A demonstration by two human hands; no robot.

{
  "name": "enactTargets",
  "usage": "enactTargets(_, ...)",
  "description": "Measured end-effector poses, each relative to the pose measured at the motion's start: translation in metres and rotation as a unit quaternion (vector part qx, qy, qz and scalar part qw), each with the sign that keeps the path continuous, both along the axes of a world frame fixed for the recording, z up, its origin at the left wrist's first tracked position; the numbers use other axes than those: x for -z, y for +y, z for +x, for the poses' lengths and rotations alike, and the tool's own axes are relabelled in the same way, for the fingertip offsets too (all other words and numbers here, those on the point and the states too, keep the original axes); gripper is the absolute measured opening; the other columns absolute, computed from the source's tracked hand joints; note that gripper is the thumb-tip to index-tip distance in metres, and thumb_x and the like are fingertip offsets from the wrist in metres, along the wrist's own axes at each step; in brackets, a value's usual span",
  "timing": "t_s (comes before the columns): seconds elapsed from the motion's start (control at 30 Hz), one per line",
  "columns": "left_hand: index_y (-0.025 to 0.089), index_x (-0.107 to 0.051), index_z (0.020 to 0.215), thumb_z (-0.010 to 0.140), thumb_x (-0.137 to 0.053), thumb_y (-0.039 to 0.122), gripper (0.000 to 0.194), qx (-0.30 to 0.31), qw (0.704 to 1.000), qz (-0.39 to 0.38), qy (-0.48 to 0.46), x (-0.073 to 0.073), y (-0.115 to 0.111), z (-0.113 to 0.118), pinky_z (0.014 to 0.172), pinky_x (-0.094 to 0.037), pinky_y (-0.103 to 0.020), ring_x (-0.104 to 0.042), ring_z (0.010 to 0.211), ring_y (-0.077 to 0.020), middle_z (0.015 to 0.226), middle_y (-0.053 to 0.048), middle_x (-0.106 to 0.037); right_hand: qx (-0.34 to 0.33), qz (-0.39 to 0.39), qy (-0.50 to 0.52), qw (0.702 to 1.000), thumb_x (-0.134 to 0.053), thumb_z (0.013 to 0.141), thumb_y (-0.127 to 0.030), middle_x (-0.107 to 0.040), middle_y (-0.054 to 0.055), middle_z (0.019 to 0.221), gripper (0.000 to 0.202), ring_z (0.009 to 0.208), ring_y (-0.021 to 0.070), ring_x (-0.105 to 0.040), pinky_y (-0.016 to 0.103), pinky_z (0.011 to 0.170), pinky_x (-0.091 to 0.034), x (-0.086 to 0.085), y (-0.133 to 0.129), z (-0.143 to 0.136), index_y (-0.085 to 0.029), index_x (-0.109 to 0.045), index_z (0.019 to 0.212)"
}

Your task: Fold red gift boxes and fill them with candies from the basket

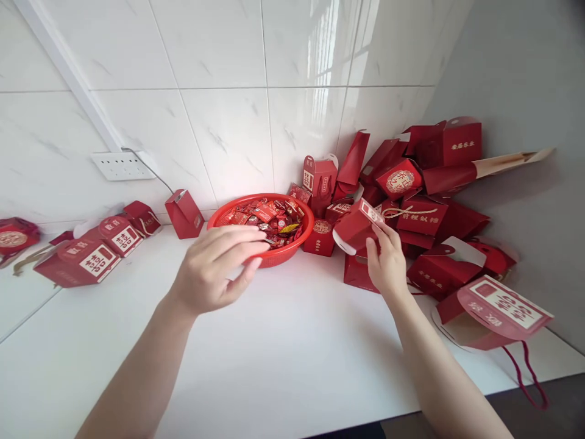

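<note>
My right hand (388, 259) grips a red gift box (354, 227) with a white label, lifted a little in front of a heap of similar boxes. Its thumb and fingers are closed on the box's edge. My left hand (219, 268) is held over the white counter, fingers stretched out and holding nothing. Just behind it stands a red plastic basket (281, 255), its near left rim partly hidden by the fingers. Small wrapped candies (269, 214), mostly red with a yellow one among them, fill the basket.
Several red boxes (425, 213) are heaped at the right against the grey wall; an open box (498, 317) with a cord handle lies nearer me. Further boxes (86, 262) lie at the left, and one box (184, 213) stands below the power socket (122, 166). A tiled wall (223, 134) rises behind.
</note>
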State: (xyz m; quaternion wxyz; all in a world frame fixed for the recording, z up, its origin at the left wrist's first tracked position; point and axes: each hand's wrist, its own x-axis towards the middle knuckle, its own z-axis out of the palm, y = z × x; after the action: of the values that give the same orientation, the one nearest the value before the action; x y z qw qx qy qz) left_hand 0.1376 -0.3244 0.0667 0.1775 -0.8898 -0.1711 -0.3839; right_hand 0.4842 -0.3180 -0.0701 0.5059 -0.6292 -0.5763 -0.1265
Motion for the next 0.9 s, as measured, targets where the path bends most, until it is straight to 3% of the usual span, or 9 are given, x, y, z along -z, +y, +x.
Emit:
enactTargets(0.07, 0.025, -0.062, 0.115, 0.083, -0.064, 0.012, 0.035, 0.024, 0.999, -0.037, 0.031, 0.003, -0.015, 0.011, 0.095, -0.052, -0.037, -0.065, 0.11, -0.0225, 0.115, -0.004, -0.069, -0.027, 0.081, 0.034, 0.996, -0.042, 0.1, -0.032, -0.058, 0.014, 0.131, 0.037, 0.124, 0.0259, -0.057, 0.046, 0.107, -0.045, -0.014, -0.016, -0.014, -0.018, -0.061, 0.129)
enactTargets(0.13, 0.024, -0.062, 0.118, 0.087, -0.062, 0.015, 0.033, 0.025, 0.995, -0.08, 0.053, 0.009, -0.025, 0.019, 0.092, -0.052, -0.035, -0.065, 0.107, -0.0213, 0.118, -0.006, -0.067, -0.066, 0.107, 0.053, 0.991, -0.046, 0.1, -0.031, -0.061, 0.013, 0.125, 0.034, 0.12, 0.0258, -0.059, 0.044, 0.106, -0.047, -0.024, -0.033, -0.033, -0.02, -0.064, 0.125)
enactTargets(0.27, 0.024, -0.061, 0.124, 0.095, -0.052, 0.02, 0.031, -0.01, 0.983, -0.182, 0.033, 0.026, -0.031, 0.029, 0.076, -0.051, -0.031, -0.063, 0.085, -0.0161, 0.102, -0.006, -0.065, -0.2, 0.014, 0.023, 0.979, -0.045, 0.1, -0.031, -0.063, 0.012, 0.126, 0.034, 0.118, 0.0265, -0.061, 0.043, 0.101, -0.053, -0.021, -0.056, -0.069, -0.024, -0.063, 0.128)
enactTargets(0.37, 0.022, -0.067, 0.105, 0.098, -0.046, 0.025, 0.023, -0.036, 0.967, -0.251, 0.002, 0.034, -0.027, 0.032, 0.071, -0.047, -0.029, -0.059, 0.077, -0.0139, 0.092, -0.004, -0.06, -0.282, -0.064, 0.024, 0.957, -0.045, 0.1, -0.032, -0.058, 0.011, 0.133, 0.039, 0.114, 0.0241, -0.062, 0.038, 0.09, -0.059, -0.004, -0.057, -0.086, -0.026, -0.055, 0.138)
enactTargets(0.43, 0.02, -0.067, 0.086, 0.099, -0.044, 0.03, 0.028, -0.056, 0.955, -0.291, 0.004, 0.037, -0.023, 0.033, 0.071, -0.045, -0.028, -0.058, 0.076, -0.0136, 0.089, -0.004, -0.058, -0.309, -0.111, 0.022, 0.944, -0.049, 0.098, -0.035, -0.052, 0.012, 0.138, 0.048, 0.11, 0.0234, -0.064, 0.037, 0.085, -0.061, 0.008, -0.054, -0.093, -0.027, -0.046, 0.145)
enactTargets(0.57, 0.018, -0.046, 0.06, 0.097, -0.044, 0.036, 0.042, -0.125, 0.916, -0.377, 0.062, 0.039, -0.014, 0.032, 0.058, -0.036, -0.029, -0.046, 0.059, -0.0118, 0.068, 0.0, -0.049, -0.325, -0.207, 0.029, 0.922, -0.05, 0.097, -0.04, -0.055, 0.014, 0.132, 0.065, 0.097, 0.0227, -0.068, 0.038, 0.077, -0.062, 0.019, -0.05, -0.098, -0.026, -0.025, 0.156)
enactTargets(0.7, 0.018, -0.03, 0.055, 0.094, -0.046, 0.044, 0.05, -0.207, 0.873, -0.435, 0.075, 0.042, -0.006, 0.026, 0.049, -0.023, -0.031, -0.034, 0.047, -0.0112, 0.051, 0.002, -0.035, -0.291, -0.242, 0.055, 0.924, -0.041, 0.1, -0.047, -0.062, 0.013, 0.129, 0.06, 0.096, 0.0242, -0.069, 0.04, 0.082, -0.059, 0.016, -0.049, -0.096, -0.023, -0.031, 0.155)
enactTargets(0.8, 0.018, -0.034, 0.05, 0.089, -0.05, 0.052, 0.054, -0.246, 0.808, -0.524, 0.111, 0.048, 0.002, 0.02, 0.045, -0.024, -0.03, -0.037, 0.041, -0.0108, 0.047, 0.002, -0.037, -0.251, -0.263, 0.108, 0.925, -0.034, 0.102, -0.051, -0.068, 0.011, 0.124, 0.055, 0.092, 0.0236, -0.071, 0.038, 0.084, -0.056, 0.012, -0.048, -0.093, -0.024, -0.044, 0.149)
enactTargets(0.9, 0.018, -0.048, 0.051, 0.087, -0.052, 0.055, 0.052, -0.237, 0.733, -0.625, 0.121, 0.057, 0.011, 0.017, 0.048, -0.039, -0.028, -0.052, 0.043, -0.0129, 0.052, -0.001, -0.054, -0.221, -0.292, 0.146, 0.919, -0.035, 0.101, -0.054, -0.076, 0.005, 0.098, 0.053, 0.082, 0.0228, -0.073, 0.035, 0.078, -0.055, 0.011, -0.046, -0.091, -0.025, -0.054, 0.141)
